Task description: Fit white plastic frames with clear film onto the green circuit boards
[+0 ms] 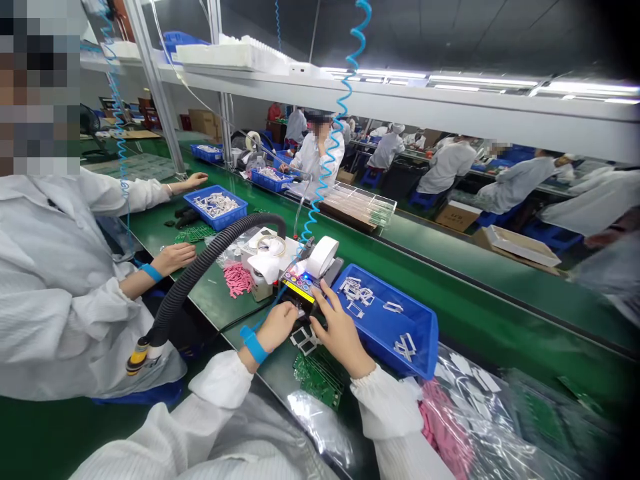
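The left hand is holding its fingers close together at the front of the black machine, which is standing on the counter beside the blue tray; what they are pinching, I cannot tell. The right hand is partly covering the machine's right side, its fingers standing apart. White frames are lying just below, partly hidden, near green circuit boards.

A black yellow-striped dispenser, blue light on, bears a white roll, white frames lying just before it
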Available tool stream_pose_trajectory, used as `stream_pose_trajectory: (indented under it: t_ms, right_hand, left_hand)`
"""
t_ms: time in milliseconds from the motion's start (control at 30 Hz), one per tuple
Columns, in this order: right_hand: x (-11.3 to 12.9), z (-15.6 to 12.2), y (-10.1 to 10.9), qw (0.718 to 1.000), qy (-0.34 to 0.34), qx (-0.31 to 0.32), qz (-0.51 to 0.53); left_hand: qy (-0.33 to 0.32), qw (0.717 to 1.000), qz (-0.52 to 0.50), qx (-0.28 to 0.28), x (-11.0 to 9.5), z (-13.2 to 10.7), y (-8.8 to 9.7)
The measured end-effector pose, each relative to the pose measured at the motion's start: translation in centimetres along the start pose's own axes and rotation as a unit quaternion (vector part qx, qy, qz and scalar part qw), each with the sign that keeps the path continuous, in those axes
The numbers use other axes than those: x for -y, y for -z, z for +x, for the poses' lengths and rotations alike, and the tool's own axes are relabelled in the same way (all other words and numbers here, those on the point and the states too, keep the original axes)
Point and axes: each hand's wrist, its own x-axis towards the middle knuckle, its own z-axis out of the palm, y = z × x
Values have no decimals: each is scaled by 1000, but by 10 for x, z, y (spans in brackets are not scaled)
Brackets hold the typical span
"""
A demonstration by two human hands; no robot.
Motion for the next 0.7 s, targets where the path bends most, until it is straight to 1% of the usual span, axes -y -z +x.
stream_pose_trajectory:
  t_ms: [67, 133, 200, 267, 300, 367, 433, 467, 500, 533, 567, 600, 633, 667, 700]
  right_hand:
    - [1, 0, 0, 1000, -6, -2, -11]
    - [3, 0, 0, 1000, -16, -4, -26]
    - [6, 0, -1, 999, -26, -5, -44]
    - [9, 0, -2, 998, -34, -5, -59]
    - [11, 0, -2, 997, -36, -5, -65]
    - [13, 0, -1, 997, -37, -3, -67]
    - [14, 0, 0, 998, -36, -1, -55]
    - [13, 1, 1, 998, -35, 0, -44]
    - [13, 1, 1, 999, -33, 0, -32]
    - [12, 1, 2, 999, -32, -1, -20]
    - [11, 1, 2, 999, -31, -2, -9]
    - [10, 2, 2, 999, -32, -4, 1]
    - [10, 2, 2, 999, -33, -6, 9]
    - [10, 2, 2, 999, -35, -8, 15]
    - [10, 1, 2, 999, -35, -11, 20]
  left_hand:
    - [25, 997, -48, 55, -6, -2, 6]
    - [37, 991, -93, 89, -12, -2, 9]
    - [35, 986, -131, 100, -18, 0, 6]
    - [23, 982, -160, 99, -27, -3, 2]
    - [13, 980, -171, 96, -33, -9, 1]
    - [-7, 978, -184, 93, -49, -31, 6]
    - [-41, 977, -185, 97, -70, -62, 24]
    - [-78, 975, -187, 92, -81, -77, 36]
    - [-181, 961, -192, 79, -91, -89, 49]
    - [-255, 949, -175, 62, -100, -97, 60]
    - [-293, 945, -138, 49, -105, -99, 69]
    - [-301, 949, -91, 14, -106, -96, 75]
    - [-266, 963, -19, 30, -102, -88, 78]
    - [-207, 974, 62, 63, -94, -78, 78]
    - [-146, 977, 126, 91, -81, -66, 77]
